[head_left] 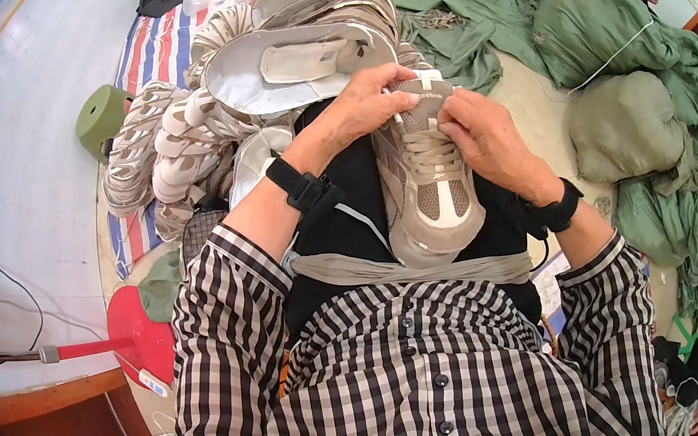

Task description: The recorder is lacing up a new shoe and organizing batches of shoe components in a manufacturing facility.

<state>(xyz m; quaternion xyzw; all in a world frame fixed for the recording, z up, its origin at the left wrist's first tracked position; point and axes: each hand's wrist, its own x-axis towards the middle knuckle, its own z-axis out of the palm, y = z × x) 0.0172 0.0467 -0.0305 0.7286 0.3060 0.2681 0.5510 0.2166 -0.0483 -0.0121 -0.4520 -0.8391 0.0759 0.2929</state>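
Thumb and fingers of the left hand pinch the tongue of a beige shoe, while the right hand, fingers curled, works at the laces, its exact grip hidden. The shoe rests on black cloth, toe toward the wearer. Beyond are piled shoe parts and green bundles.

Workshop with piled shoe uppers

Beige shoe, black-and-white checked shirt
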